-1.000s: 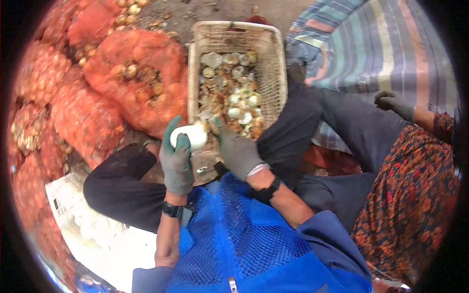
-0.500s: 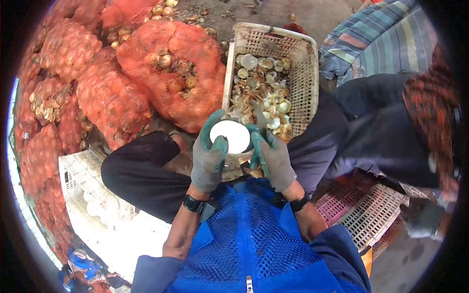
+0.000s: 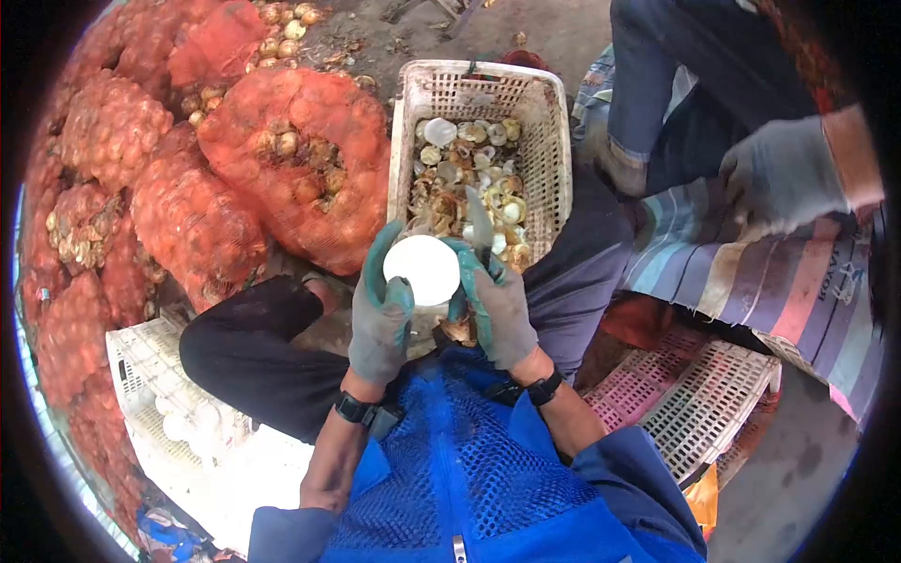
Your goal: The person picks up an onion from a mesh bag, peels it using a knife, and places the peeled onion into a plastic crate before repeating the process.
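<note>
In my gloved left hand (image 3: 380,324) is a peeled white onion (image 3: 421,269), with the fingers curled round its left side and the thumb on its front. My gloved right hand (image 3: 499,314) grips a knife (image 3: 481,223), blade pointing up and away from me; the handle is mostly hidden in the fist. The fingers of that hand rest against the onion's right side. Just beyond both hands stands a white plastic crate (image 3: 400,155) with onion skins and scraps (image 3: 460,178) in it.
Red mesh sacks of onions (image 3: 296,169) pile up at left. A white crate with peeled onions (image 3: 192,422) stands by my left knee. At right are a striped cloth (image 3: 751,272), stacked crates (image 3: 704,403) and another person's gloved hand (image 3: 788,178) and legs. Loose onions (image 3: 282,38) lie at the back.
The other person has moved: their legs are now at the upper right and a gloved hand is over the striped cloth. The view has shifted slightly; my hands keep hold of onion and knife.
</note>
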Motion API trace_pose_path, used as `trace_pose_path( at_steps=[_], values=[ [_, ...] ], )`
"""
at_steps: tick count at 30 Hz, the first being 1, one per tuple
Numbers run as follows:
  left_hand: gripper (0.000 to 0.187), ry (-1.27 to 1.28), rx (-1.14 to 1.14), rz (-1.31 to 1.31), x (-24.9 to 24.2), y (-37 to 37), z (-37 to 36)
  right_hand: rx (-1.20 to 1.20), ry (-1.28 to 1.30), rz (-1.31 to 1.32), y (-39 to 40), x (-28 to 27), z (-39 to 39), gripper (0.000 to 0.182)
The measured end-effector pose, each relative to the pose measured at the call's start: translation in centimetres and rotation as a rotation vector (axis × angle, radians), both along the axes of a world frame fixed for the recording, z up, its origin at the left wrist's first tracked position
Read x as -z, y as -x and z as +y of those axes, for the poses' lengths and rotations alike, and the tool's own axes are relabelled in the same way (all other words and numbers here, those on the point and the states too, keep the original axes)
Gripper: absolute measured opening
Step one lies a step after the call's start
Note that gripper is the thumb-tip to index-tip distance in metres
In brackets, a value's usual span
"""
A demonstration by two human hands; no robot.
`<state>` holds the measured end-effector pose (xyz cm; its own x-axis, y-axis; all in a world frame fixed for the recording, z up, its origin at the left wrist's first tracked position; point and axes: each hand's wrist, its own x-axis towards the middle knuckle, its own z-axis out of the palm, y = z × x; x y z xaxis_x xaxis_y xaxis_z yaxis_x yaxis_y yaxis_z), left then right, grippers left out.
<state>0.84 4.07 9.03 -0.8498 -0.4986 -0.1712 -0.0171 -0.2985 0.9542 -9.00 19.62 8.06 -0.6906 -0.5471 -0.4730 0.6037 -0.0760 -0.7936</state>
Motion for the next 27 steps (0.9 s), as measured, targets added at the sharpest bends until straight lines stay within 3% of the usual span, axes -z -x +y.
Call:
trace_pose_path(
  at_steps=[4, 5, 10, 14, 16, 20, 23, 27],
  values=[
    [0.105, -0.012, 0.085, 0.063, -0.8, -0.2, -0.5, -0.022, -0.028, 0.042, -0.3, -2.5, 0.1, 0.037],
    [0.111, 0.128, 0.104, 0.029, -1.5, -0.2, -0.6, -0.045, -0.03, 0.068, -0.4, -2.6, 0.3, 0.037],
    [0.113, -0.262, 0.069, 0.117, -0.5, 0.0, 0.1, -0.067, -0.043, 0.218, -0.8, -3.0, 0.7, 0.039],
    [0.101, 0.019, 0.147, 0.059, 2.1, -0.8, -0.1, -0.088, -0.132, 0.297, -1.1, -2.6, 1.0, 0.042],
    [0.094, -0.068, 0.161, 0.094, 1.4, -0.4, 0.0, -0.108, -0.157, 0.389, -0.9, -3.7, 1.0, 0.044],
    [0.087, -0.515, 0.1, 0.171, 0.8, -0.1, -0.1, -0.197, -0.231, 0.566, -0.2, -4.0, 1.1, 0.046],
    [0.085, -0.588, 0.072, 0.184, 1.0, -0.3, -0.2, -0.193, -0.313, 0.558, -0.2, -3.2, 1.2, 0.05],
    [0.083, -0.782, 0.037, 0.25, 0.7, -0.7, -0.2, -0.26, -0.483, 0.77, 0.2, -2.9, 1.9, 0.057]
  ],
)
